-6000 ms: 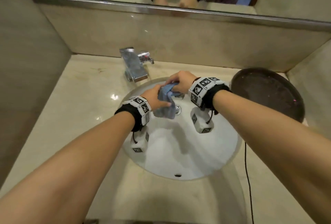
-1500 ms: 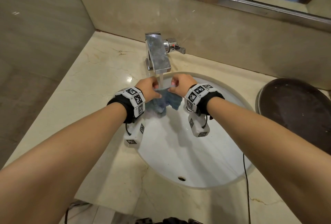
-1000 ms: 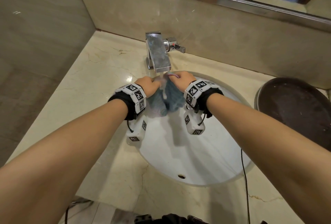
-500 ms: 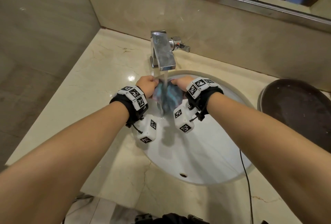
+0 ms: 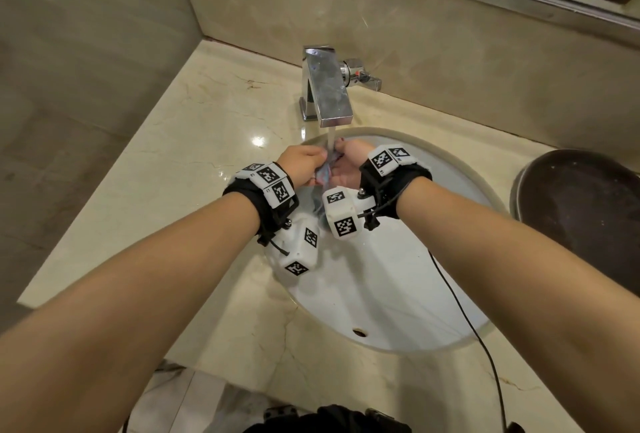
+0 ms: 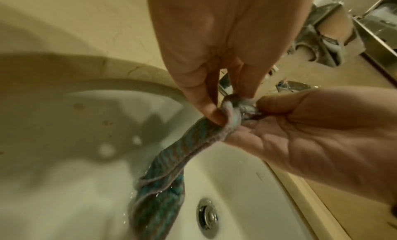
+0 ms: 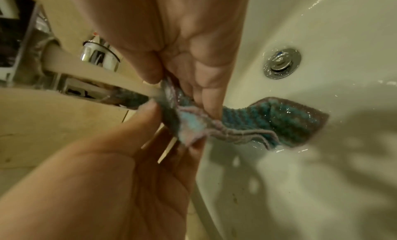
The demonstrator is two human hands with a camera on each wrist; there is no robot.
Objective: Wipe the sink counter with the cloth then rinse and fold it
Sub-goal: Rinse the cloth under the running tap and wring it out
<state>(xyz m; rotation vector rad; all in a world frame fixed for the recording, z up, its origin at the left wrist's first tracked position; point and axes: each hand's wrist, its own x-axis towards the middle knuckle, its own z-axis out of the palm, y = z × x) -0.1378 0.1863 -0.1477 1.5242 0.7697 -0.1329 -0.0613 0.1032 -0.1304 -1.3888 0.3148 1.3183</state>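
Observation:
Water runs from the chrome faucet (image 5: pixel 327 93) onto a wet blue-striped cloth (image 5: pixel 323 174) held over the white sink basin (image 5: pixel 398 294). My left hand (image 5: pixel 304 164) and right hand (image 5: pixel 348 162) are close together under the stream, both pinching the bunched top of the cloth. In the left wrist view, my left hand (image 6: pixel 227 103) grips the cloth (image 6: pixel 182 150) between thumb and fingers, and the rest hangs down into the basin. In the right wrist view, my right hand (image 7: pixel 180 92) pinches the cloth (image 7: pixel 247 123) where the stream lands.
A beige marble counter (image 5: pixel 207 155) surrounds the basin, with walls at the left and back. A dark round tray (image 5: pixel 581 217) sits on the counter at the right. A black cable (image 5: pixel 460 304) crosses the basin's right rim. The drain plug (image 6: pixel 207 216) lies below the cloth.
Both hands have moved closer together, gathering the spread cloth into a narrow bunch under the running water. My right palm has turned more upward.

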